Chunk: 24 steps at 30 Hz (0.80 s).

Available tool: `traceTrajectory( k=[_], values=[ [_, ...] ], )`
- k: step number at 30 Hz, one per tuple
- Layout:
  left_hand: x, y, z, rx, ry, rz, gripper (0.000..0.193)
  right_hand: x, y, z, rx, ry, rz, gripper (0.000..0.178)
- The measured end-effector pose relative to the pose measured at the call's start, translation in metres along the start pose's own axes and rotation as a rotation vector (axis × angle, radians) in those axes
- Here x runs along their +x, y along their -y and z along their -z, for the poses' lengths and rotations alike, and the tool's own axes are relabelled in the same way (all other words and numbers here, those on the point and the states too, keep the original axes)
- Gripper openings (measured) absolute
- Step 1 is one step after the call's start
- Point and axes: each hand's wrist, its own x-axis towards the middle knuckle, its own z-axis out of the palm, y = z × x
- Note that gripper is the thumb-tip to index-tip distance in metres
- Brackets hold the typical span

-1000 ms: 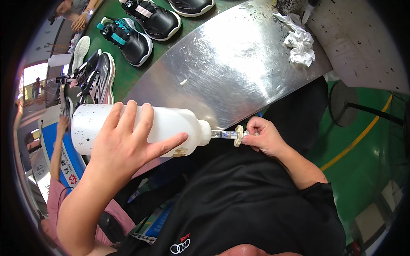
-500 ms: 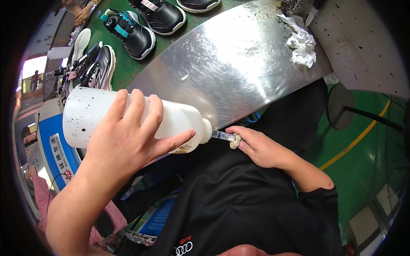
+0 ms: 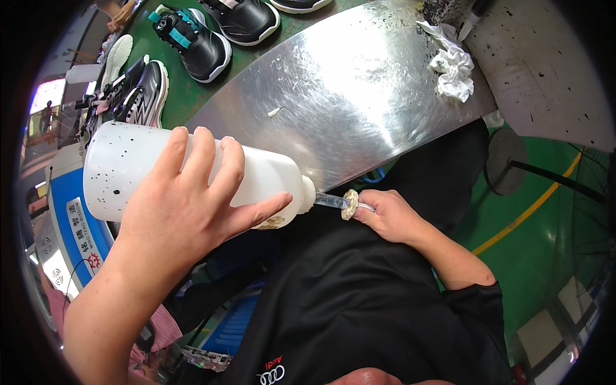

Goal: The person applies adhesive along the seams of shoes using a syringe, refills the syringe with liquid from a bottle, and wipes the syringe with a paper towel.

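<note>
My left hand is wrapped over a large white plastic bottle with dark specks. The bottle lies on its side in the air, its neck pointing right. At the bottle's mouth, a clear syringe lines up with the neck; its tip is hidden there. A crusty, yellowish residue coats the syringe's flange. My right hand pinches the thin plunger rod just right of that flange. Both hands are closed, in front of my dark shirt and beside the metal sheet's near edge.
A shiny metal sheet covers the work surface, with a small white cap-like piece on it. Crumpled white tissue lies at its right. Several black shoes stand at the far left. A round dark stool is at right.
My right hand has shifted slightly right, off the syringe's flange, and the plunger rod now shows between flange and fingers. The bottle and my left hand have moved slightly left.
</note>
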Motion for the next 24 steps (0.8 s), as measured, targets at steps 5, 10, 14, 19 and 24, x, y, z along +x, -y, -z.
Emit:
traceTrajectory(
  k=[5, 10, 14, 19, 24],
  values=[
    [0.0021, -0.0014, 0.0012, 0.027, -0.017, 0.0, 0.073, 0.0015, 0.0016, 0.003, -0.027, 0.0, -0.148, 0.034],
    [0.0048, -0.0018, 0.0077, 0.07, 0.088, -0.029, 0.069, 0.0013, 0.0022, 0.0037, -0.065, -0.044, -0.194, 0.041],
    [0.0037, -0.004, 0.0061, 0.077, 0.084, -0.011, 0.069, 0.0008, 0.003, 0.0055, -0.087, -0.057, -0.225, 0.044],
    [0.0025, -0.0041, 0.0076, 0.138, 0.112, -0.026, 0.069, -0.0012, 0.0068, 0.0054, -0.118, -0.051, -0.236, 0.042],
    [-0.0003, -0.0053, 0.0067, 0.078, 0.127, -0.017, 0.072, -0.0041, 0.0032, 0.0026, -0.114, -0.038, -0.107, 0.035]
  ],
)
